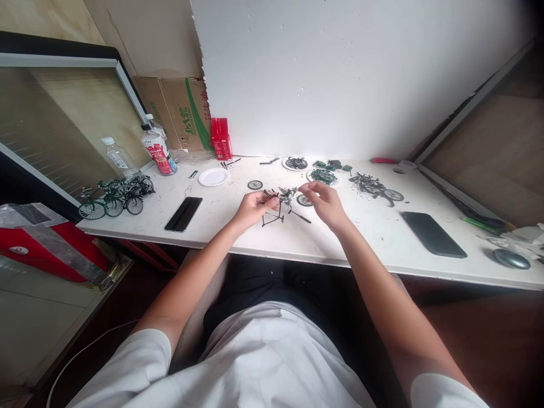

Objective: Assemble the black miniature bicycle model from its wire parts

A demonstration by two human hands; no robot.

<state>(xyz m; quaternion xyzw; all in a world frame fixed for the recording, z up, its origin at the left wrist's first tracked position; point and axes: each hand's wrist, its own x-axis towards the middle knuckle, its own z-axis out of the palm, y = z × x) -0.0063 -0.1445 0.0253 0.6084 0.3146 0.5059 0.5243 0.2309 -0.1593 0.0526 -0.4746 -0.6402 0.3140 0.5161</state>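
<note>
My left hand [254,208] is closed on a small dark model bicycle frame [272,219], held just above the white table. My right hand [325,201] is pinched at the far right end of the dark parts around the frame; whatever its fingertips hold is too small to make out. Under its fingers shows a small spoked wheel [305,200]. A thin dark rod with a thicker end [301,217] slants down to the right beside the frame. Another loose wheel [255,185] lies beyond my left hand.
Assembled model bicycles [114,205] stand at the left, near a phone [184,214] and a white plate [214,177]. Plates of dark parts [296,164] and green parts [323,176] sit at the back. More black parts [369,185], a dark slab [433,234] and a mouse [511,258] lie right.
</note>
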